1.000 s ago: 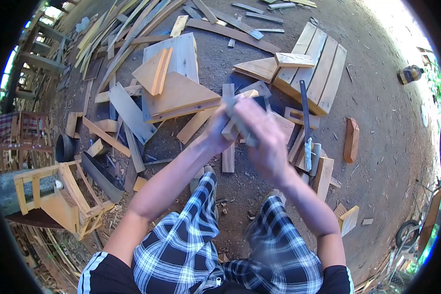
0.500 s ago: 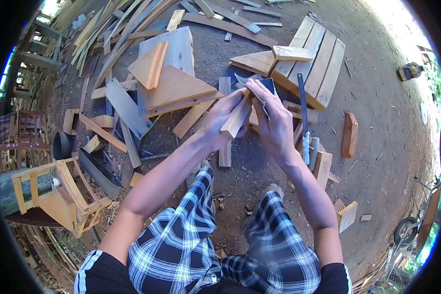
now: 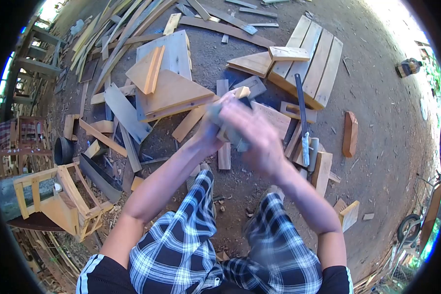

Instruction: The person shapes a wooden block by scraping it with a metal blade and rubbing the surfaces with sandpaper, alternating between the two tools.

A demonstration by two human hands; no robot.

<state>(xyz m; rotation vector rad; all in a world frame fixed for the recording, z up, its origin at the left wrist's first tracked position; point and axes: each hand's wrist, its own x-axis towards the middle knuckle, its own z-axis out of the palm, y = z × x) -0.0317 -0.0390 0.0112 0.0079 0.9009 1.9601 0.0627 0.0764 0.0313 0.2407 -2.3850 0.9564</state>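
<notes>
My left hand (image 3: 209, 134) is wrapped round a short wooden block (image 3: 242, 91), whose pale far end sticks out beyond the fingers. Smeared by motion, my right hand (image 3: 259, 137) lies across the top of the block. Under its palm and fingers is a bent grey sheet (image 3: 242, 144) that looks like sandpaper. Most of the block is hidden behind both hands. On the ground just right of the hands lie a flat wooden board (image 3: 274, 120) and a handsaw (image 3: 300, 103) with a pale wrapped handle.
Triangular wooden panels (image 3: 174, 93) lie ahead on the left, and a slatted wooden piece (image 3: 323, 63) ahead on the right. Long strips (image 3: 132, 36) are heaped at the far left. A wooden frame (image 3: 66, 196) stands near my left. A reddish block (image 3: 350, 134) rests at right.
My right hand has swept left and toward me across the block, with the sheet under it. The left hand still grips the block, with little shift.
</notes>
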